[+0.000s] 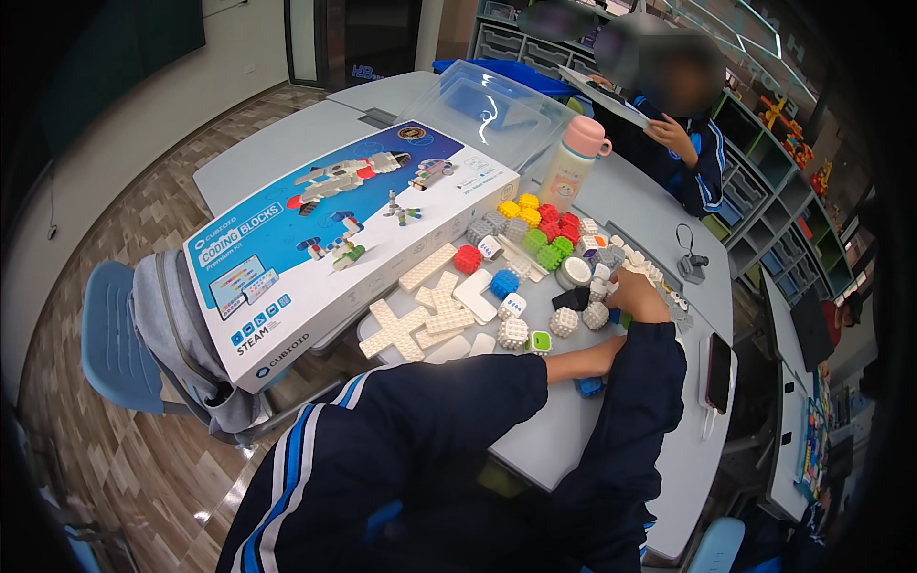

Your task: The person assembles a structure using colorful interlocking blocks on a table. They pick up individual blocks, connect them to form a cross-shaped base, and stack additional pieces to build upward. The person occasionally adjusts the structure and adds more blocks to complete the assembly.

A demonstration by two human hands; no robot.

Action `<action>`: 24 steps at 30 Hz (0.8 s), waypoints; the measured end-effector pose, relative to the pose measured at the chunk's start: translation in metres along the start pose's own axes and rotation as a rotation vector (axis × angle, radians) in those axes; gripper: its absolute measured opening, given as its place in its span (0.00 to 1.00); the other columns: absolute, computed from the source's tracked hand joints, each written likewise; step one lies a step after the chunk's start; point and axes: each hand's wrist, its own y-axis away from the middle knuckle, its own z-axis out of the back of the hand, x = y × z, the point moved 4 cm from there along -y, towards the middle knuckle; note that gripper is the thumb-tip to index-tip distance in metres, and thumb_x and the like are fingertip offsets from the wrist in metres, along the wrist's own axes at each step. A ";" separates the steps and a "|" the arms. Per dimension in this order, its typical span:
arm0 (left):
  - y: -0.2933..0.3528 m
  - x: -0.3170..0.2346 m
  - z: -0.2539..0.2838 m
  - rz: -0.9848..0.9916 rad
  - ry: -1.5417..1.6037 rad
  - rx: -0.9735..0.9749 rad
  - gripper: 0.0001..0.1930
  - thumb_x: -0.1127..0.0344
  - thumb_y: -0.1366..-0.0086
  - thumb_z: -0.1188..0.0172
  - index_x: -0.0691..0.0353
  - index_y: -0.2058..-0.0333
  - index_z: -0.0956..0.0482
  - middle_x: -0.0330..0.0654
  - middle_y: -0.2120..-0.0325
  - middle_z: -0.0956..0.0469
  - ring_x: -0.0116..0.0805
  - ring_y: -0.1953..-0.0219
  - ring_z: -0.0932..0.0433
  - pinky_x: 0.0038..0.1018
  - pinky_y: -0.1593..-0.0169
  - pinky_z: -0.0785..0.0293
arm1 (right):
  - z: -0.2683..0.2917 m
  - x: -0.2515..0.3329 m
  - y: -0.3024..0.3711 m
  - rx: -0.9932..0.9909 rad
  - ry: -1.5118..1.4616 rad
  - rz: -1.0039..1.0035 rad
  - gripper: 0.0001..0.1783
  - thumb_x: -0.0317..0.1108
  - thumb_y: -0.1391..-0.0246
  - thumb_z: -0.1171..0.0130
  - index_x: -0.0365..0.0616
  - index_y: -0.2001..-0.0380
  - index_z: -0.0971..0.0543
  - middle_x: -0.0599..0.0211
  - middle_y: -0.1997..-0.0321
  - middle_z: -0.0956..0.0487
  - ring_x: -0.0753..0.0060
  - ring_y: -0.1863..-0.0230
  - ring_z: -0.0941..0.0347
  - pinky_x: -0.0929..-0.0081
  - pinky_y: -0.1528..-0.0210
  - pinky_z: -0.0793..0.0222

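Observation:
My right hand [638, 296] reaches into the right side of a pile of blocks. Its fingers curl down among white knobbed blocks [596, 316]; whatever they grip is hidden. Below it, my left hand [585, 362] passes behind my right forearm, so its fingers are out of sight. Close to the left wrist lie a white block with a green face [540, 342] and a blue block [589, 387]. Left of the hands are a black piece [576, 296], a blue knobbed block [504, 284] and a white ring-shaped piece [574, 272]. Green blocks [554, 251] sit farther back.
A large block-kit box [353, 239] lies at the left, with flat cream studded plates [396, 329] beside it. Behind the pile stand a pink-capped bottle [576, 167] and a clear bin [487, 95]. A phone [716, 372] rests at the right edge. Across the table, a person holds a sheet.

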 end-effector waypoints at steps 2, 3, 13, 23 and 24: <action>0.000 0.000 0.000 0.018 0.051 0.015 0.24 0.60 0.32 0.43 0.69 0.42 0.30 0.56 0.45 0.23 0.46 0.42 0.24 0.36 0.40 0.31 | -0.001 0.000 0.000 -0.005 -0.017 0.016 0.33 0.33 0.64 0.27 0.44 0.49 0.21 0.48 0.54 0.17 0.49 0.51 0.20 0.62 0.48 0.24; 0.000 0.001 0.000 0.017 0.063 0.020 0.24 0.60 0.31 0.43 0.69 0.42 0.30 0.56 0.45 0.23 0.46 0.42 0.24 0.36 0.40 0.31 | 0.000 0.000 0.000 -0.009 -0.023 0.021 0.33 0.34 0.63 0.27 0.45 0.48 0.21 0.48 0.54 0.17 0.49 0.51 0.19 0.62 0.48 0.24; -0.004 0.013 0.000 -0.074 0.059 -0.003 0.25 0.60 0.32 0.42 0.71 0.42 0.30 0.58 0.46 0.22 0.46 0.43 0.23 0.36 0.40 0.30 | 0.009 0.010 0.010 -0.137 0.084 0.025 0.27 0.31 0.66 0.25 0.42 0.56 0.17 0.46 0.53 0.17 0.49 0.50 0.20 0.61 0.49 0.23; -0.010 0.020 -0.001 -0.133 0.054 -0.053 0.23 0.64 0.38 0.36 0.71 0.48 0.26 0.53 0.49 0.21 0.37 0.47 0.23 0.35 0.42 0.29 | -0.006 0.002 0.001 -0.051 0.007 0.089 0.30 0.32 0.65 0.26 0.43 0.52 0.18 0.47 0.54 0.17 0.50 0.51 0.19 0.61 0.50 0.23; -0.011 0.021 -0.001 -0.127 0.069 -0.053 0.22 0.64 0.38 0.36 0.71 0.48 0.25 0.53 0.49 0.21 0.37 0.47 0.23 0.35 0.42 0.29 | -0.004 0.001 0.001 -0.058 0.001 0.049 0.29 0.31 0.65 0.26 0.43 0.53 0.18 0.47 0.55 0.17 0.50 0.51 0.19 0.61 0.50 0.23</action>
